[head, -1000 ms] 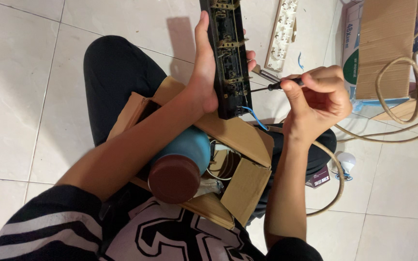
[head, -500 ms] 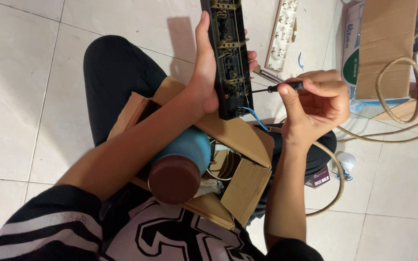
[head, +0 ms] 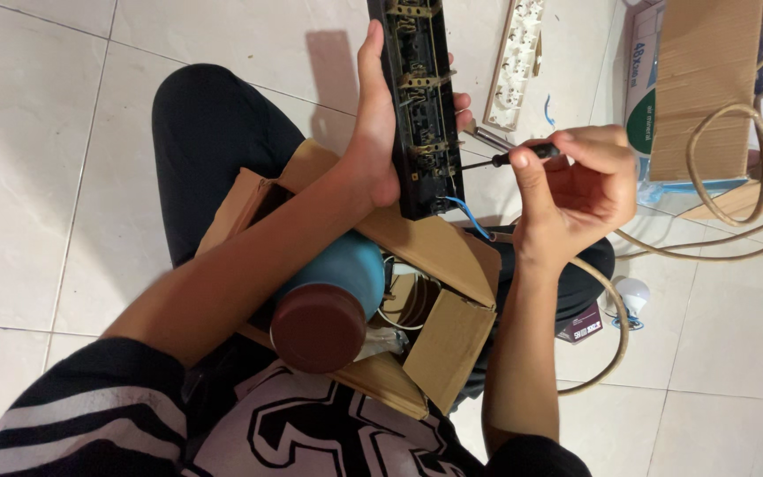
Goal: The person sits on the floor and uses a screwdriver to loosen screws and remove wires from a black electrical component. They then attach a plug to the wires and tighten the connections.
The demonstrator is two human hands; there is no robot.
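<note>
My left hand is clenched around the long black power strip base, holding it upright above the open cardboard box in my lap, internals facing me, fingertips wrapped round its far edge. My right hand is pinched on a small black-handled screwdriver, just right of the strip, its tip touching the strip's right edge near the lower end. A blue wire sticks out of the strip's bottom end, just above the box flap. A blue bottle with brown cap lies in the box, under my left forearm, below the strip. The white strip cover lies on the tiled floor, right of the strip, near its top. Further right are another cardboard box and a coiled beige cable, well apart from the strip. A white bulb sits on the floor, lower right of the strip, beside my knee.
</note>
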